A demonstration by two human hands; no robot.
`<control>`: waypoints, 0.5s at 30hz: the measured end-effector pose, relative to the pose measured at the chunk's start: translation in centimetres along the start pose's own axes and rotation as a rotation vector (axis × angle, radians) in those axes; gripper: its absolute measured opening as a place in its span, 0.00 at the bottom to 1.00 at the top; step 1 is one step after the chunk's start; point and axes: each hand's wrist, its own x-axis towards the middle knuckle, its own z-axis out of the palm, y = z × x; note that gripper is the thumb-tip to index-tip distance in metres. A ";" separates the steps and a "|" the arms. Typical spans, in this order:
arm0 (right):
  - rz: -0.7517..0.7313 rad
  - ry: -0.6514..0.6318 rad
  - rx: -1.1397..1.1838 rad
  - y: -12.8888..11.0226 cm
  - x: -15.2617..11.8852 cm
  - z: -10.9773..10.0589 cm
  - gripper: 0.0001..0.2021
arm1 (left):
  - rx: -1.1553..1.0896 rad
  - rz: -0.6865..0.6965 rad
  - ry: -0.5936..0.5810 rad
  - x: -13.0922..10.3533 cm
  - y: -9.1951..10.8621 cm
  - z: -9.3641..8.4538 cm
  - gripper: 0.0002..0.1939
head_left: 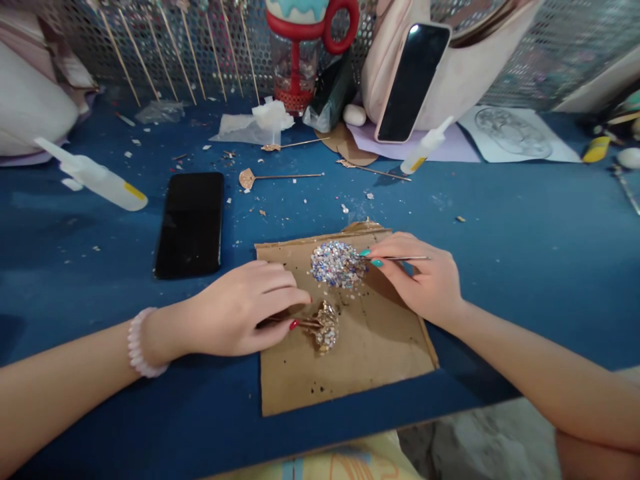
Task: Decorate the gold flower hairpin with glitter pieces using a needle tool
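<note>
My left hand (250,308) is closed around the thin stem of a hairpin-like ornament (327,328), whose fan-shaped head is covered in glittering stones. The head is held low over a flat piece of cardboard (370,357). Between the fingertips of my right hand (420,273) is a thin metal stick (400,258), lying nearly level. Its left end reaches the edge of a pile of small shiny rhinestones (336,265) on the cardboard; the exact tip is hard to make out.
A black phone (190,225) and a glue bottle (103,177) lie to the left. Beyond the cardboard are pins with flat heads (247,178), another glue bottle (425,148), a leaning phone (414,83), a red-handled cup (296,67) and upright wooden sticks (190,53). Scraps litter the blue table (525,233).
</note>
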 end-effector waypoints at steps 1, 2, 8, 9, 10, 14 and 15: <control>0.001 -0.006 0.005 0.0 0.0 0.0 0.08 | -0.004 -0.006 -0.008 0.0 0.0 0.0 0.11; 0.001 -0.016 0.010 0.0 0.0 -0.1 0.07 | -0.008 -0.011 -0.017 -0.1 0.0 0.0 0.11; -0.061 -0.083 0.045 -0.1 0.1 -0.3 0.07 | -0.017 -0.019 -0.048 -0.1 -0.1 -0.2 0.11; -0.068 -0.080 0.050 -0.1 0.1 -0.3 0.07 | -0.016 -0.018 -0.049 -0.1 -0.1 -0.2 0.11; -0.070 -0.076 0.053 -0.1 0.0 -0.3 0.07 | -0.015 -0.017 -0.050 -0.1 -0.1 -0.2 0.11; -0.064 -0.071 0.048 0.1 -0.1 -0.2 0.07 | -0.017 -0.019 -0.064 -0.1 -0.1 -0.2 0.11; -0.064 -0.069 0.046 0.1 -0.1 -0.2 0.07 | -0.016 -0.020 -0.065 -0.2 -0.1 -0.2 0.11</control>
